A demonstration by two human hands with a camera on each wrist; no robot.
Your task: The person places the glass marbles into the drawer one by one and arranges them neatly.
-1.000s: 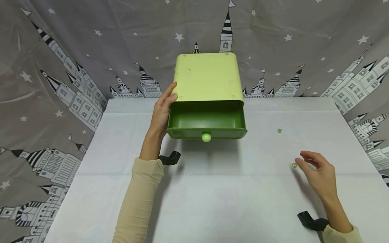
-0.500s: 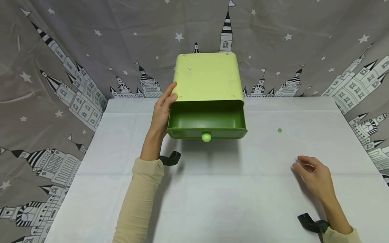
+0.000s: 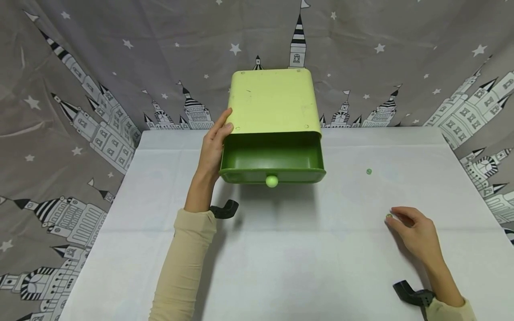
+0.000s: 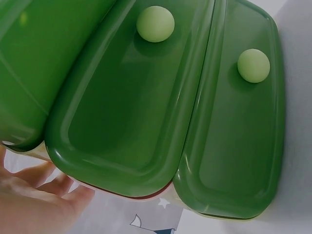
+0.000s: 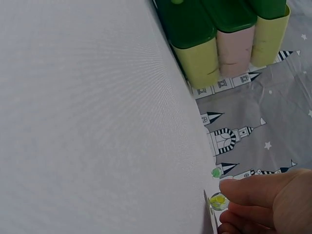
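Observation:
A small drawer unit with a pale yellow-green top (image 3: 275, 100) stands at the back of the table. Its top drawer (image 3: 273, 176) is pulled out, showing a dark green inside and a round light green knob (image 3: 272, 181). My left hand (image 3: 210, 154) rests against the unit's left side, fingers along the wall near the front corner. Low over the table on the right, my right hand (image 3: 417, 234) pinches a clear marble with a yellow-green swirl (image 5: 219, 201) between thumb and fingertips. Another green marble (image 3: 369, 171) lies farther back, right of the unit.
Two lower drawers, the middle one (image 4: 126, 107) and the bottom one (image 4: 234, 141), are closed, each with a round knob. White cloth (image 3: 281, 276) covers the table. Behind it hangs a grey curtain (image 3: 152, 62) printed with castles and stars.
My right hand has moved slightly left and down, and its thumb and fingers have closed around the swirled marble. The left hand and the drawer unit keep their places.

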